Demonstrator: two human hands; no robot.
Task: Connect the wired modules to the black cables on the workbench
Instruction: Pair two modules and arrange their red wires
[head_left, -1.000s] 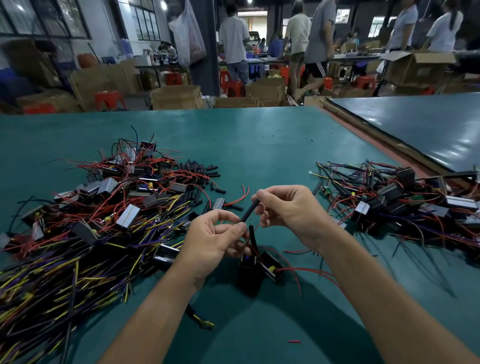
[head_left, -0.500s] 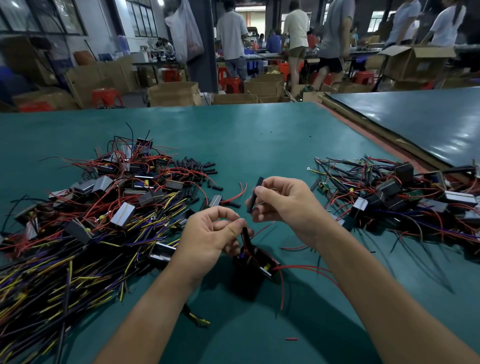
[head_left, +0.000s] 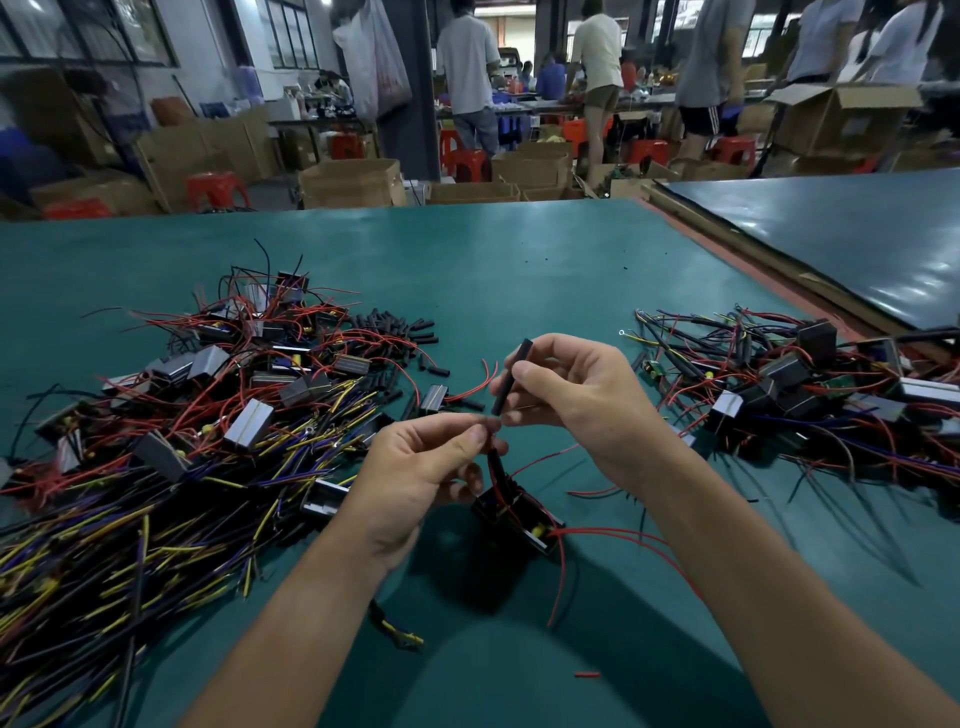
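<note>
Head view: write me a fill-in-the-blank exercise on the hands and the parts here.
The right hand holds a short tube coloured ___.
The left hand pinches a lead running ___ to the black module.
The larger heap of wired modules lies on the person's ___ side.
Missing: black; down; left.
</note>
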